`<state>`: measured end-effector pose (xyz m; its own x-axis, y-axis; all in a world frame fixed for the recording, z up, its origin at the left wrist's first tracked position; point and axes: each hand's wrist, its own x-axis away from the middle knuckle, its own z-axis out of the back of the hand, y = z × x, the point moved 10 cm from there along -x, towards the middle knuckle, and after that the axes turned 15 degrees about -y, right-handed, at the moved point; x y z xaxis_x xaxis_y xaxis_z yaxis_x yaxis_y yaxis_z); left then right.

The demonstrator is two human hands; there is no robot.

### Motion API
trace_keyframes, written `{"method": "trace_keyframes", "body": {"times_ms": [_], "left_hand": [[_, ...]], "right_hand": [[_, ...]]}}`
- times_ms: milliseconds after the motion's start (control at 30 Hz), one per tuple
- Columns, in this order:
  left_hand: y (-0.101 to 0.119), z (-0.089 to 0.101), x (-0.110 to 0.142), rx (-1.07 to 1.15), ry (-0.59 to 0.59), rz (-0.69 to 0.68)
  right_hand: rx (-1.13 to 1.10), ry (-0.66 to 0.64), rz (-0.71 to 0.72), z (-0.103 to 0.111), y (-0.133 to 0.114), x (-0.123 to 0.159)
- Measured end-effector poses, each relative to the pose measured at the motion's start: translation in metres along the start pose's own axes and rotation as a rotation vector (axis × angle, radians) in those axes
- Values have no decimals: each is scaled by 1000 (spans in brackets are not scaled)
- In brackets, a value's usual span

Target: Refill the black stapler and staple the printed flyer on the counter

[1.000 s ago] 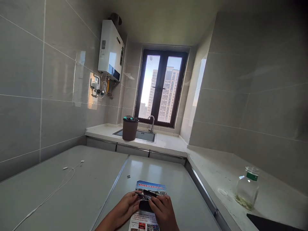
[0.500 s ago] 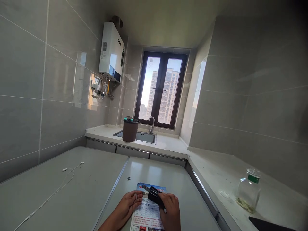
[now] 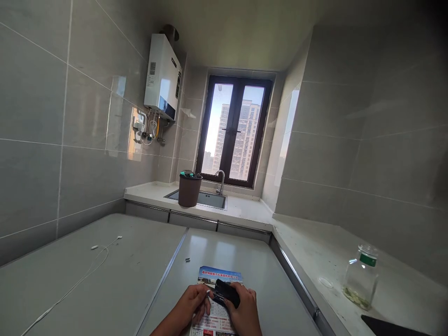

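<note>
My right hand is wrapped around a black stapler above the table, and its front points left. My left hand is at the stapler's front end, thumb and fingers pinched together. A small pale bit shows at those fingertips, too small to name. Below both hands lies a printed leaflet with a blue top band, partly covered by them. Beyond the leaflet, to the left, two small grey staple strips rest on the table.
A white cable runs across the left of the table. On the right counter stands a glass jar beside a round clear lid. A brown bin stands at the sink.
My left hand has moved right and closed its fingers at the stapler's front. The stapler has turned in my right hand and sits slightly lower, showing more of the leaflet's top.
</note>
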<state>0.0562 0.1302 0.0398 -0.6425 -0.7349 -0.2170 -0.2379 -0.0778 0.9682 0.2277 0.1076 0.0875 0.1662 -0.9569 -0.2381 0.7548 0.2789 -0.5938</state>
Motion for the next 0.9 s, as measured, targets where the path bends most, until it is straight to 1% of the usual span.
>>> {"method": "trace_keyframes", "body": {"times_ms": [67, 133, 200, 267, 367, 467, 533, 600, 667, 700, 767, 833, 900], "left_hand": [[-3, -1, 1, -30, -6, 16], [-6, -1, 1, -49, -5, 34], [-8, 0, 1, -62, 0, 42], [-9, 1, 1, -76, 4, 41], [-9, 1, 2, -86, 7, 33], [-7, 1, 2, -94, 14, 24], [-4, 0, 3, -110, 11, 18], [1, -1, 4, -121, 5, -3], [6, -2, 5, -126, 0, -35], [7, -4, 6, -130, -14, -48], [8, -10, 7, -147, -74, -43], [7, -19, 8, -166, -150, -14], [9, -25, 10, -172, -190, -5]], "right_hand": [[27, -6, 1, -1, 1, 0], [60, 20, 14, -2, 3, -1], [103, 82, 78, -1, 3, 0], [144, 158, 173, 1, -2, 3], [174, 268, 267, 10, -11, 8], [215, 363, 341, 24, -27, 19], [266, 382, 453, 26, -47, 29], [335, 391, 637, 18, -71, 44], [435, 409, 829, 2, -92, 61], [485, 425, 899, -7, -98, 67], [556, 452, 970, -24, -105, 73], [556, 496, 990, -33, -105, 73], [542, 517, 1005, -40, -103, 73]]}}
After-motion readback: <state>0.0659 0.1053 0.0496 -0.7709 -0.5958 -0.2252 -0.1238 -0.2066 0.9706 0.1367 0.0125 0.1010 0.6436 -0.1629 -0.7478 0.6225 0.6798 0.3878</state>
